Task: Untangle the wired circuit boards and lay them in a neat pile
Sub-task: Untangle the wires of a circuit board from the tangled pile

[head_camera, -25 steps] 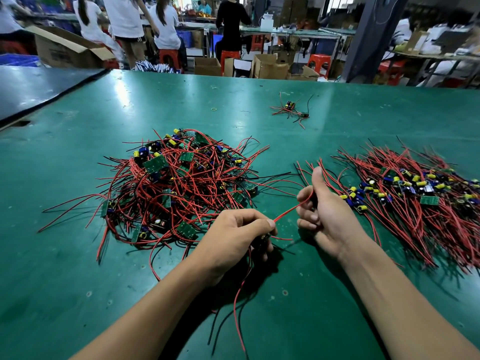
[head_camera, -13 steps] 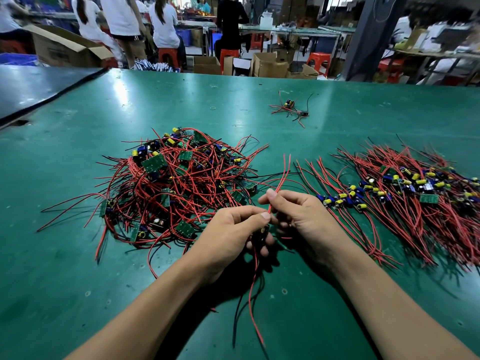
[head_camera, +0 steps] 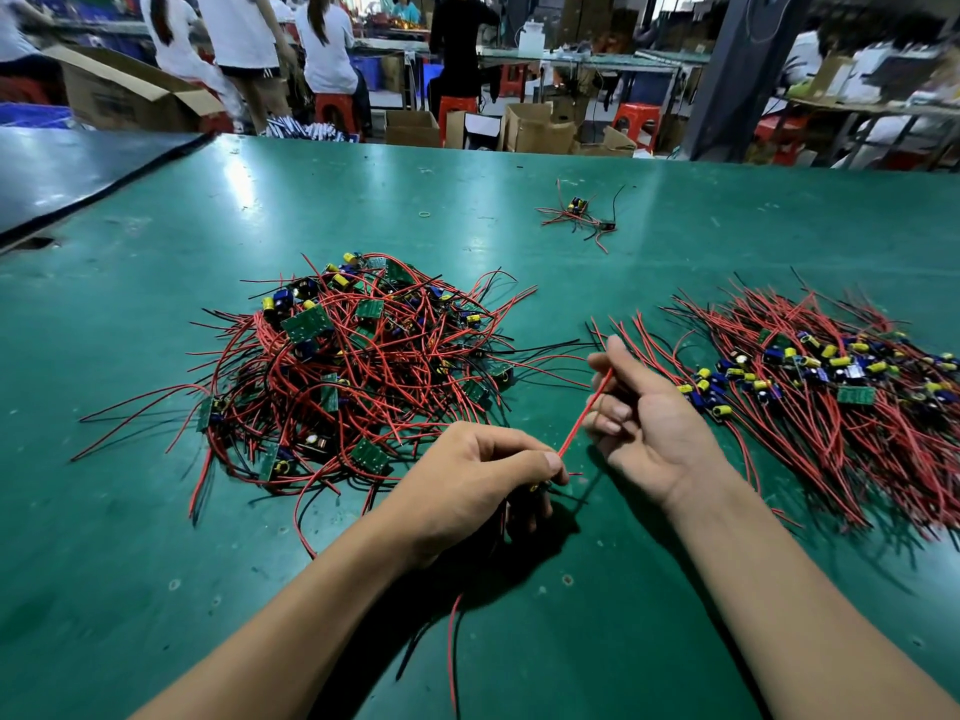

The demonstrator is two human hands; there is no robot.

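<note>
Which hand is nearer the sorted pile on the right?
Right. The right hand, holding the red wire, sits beside the sorted pile; the left hand, gripping the wire's lower end, is farther off, before the tangled heap.

Left hand (head_camera: 483, 480) clenched, right hand (head_camera: 649, 423) — palm up (pinching)

The green table (head_camera: 156, 511) carries a tangled heap of wired boards (head_camera: 353, 366) at the left, an orderly pile (head_camera: 841, 387) at the right, and a small bunch (head_camera: 579, 215) further back.
</note>
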